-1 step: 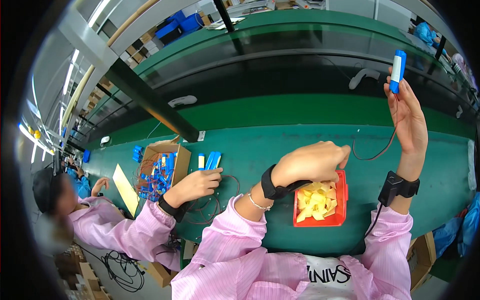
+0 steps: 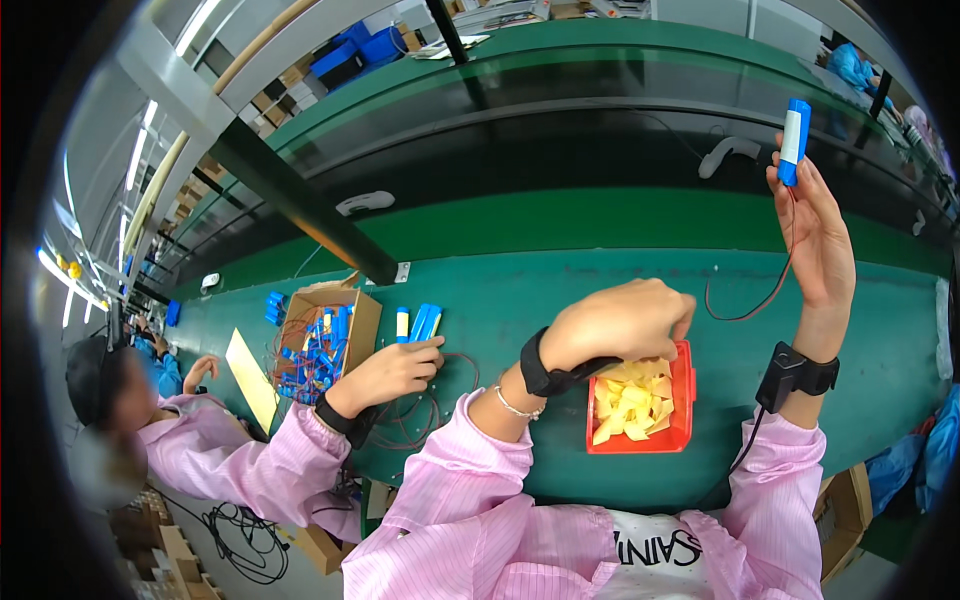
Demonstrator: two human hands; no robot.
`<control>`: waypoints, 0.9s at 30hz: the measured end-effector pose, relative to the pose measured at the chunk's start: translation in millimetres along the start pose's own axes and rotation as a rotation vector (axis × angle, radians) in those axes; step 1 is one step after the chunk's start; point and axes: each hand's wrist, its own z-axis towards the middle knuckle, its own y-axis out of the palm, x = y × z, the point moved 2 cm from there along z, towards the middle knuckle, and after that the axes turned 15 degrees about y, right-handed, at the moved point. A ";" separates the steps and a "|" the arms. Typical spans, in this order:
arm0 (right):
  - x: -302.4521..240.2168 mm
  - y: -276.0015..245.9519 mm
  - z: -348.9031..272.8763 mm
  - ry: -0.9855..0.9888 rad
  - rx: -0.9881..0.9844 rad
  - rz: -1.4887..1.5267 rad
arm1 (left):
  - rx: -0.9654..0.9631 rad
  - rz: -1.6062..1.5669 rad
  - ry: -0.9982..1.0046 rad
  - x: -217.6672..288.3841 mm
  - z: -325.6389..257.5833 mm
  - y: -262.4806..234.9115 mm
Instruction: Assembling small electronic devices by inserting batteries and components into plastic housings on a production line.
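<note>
In my raised right hand, pinched between the fingertips, is a blue battery pack with a white strip along its side. A thin red and black wire lead hangs from its lower end and curls to the left. My left hand is closed above the far edge of a red plastic bin. Its fingertips point down and are hidden, so what they hold cannot be seen. Loose yellow paper-like pieces fill the bin.
On my left, a co-worker's hand touches blue battery packs on the green table. Beside it stands a cardboard box of wired packs. A slanting dark post rises from the table; white handheld devices lie beyond.
My left hand has shifted very slightly to the left over the red bin. My right hand and the battery pack stay practically where they were.
</note>
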 end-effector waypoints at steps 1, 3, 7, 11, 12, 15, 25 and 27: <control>-0.7 -3.2 -0.3 0.016 -0.037 0.057 | 0.034 -0.011 -0.022 -6.2 0.6 -7.1; -4.0 -14.7 -1.8 0.040 -0.100 0.164 | 0.096 -0.037 -0.055 -28.8 2.9 -27.9; -10.7 -11.1 -2.5 0.065 -0.238 0.351 | 0.793 0.120 -0.329 -159.6 -47.6 -101.0; -16.5 -9.9 -7.4 0.042 -0.199 0.281 | 0.875 0.442 -1.392 -295.5 -115.7 -126.0; -15.4 -7.0 -9.4 0.018 -0.159 0.217 | 0.942 0.567 -1.476 -317.9 -142.4 -127.0; -15.7 4.4 -14.8 -0.024 -0.064 0.119 | 0.979 0.400 -1.704 -368.7 -209.0 -134.3; -12.7 11.3 -19.3 -0.007 0.053 0.013 | 1.396 0.802 -1.078 -312.4 -190.7 -138.7; -4.7 17.2 -13.6 0.014 0.030 -0.008 | 1.463 0.817 -0.913 -279.8 -194.5 -147.1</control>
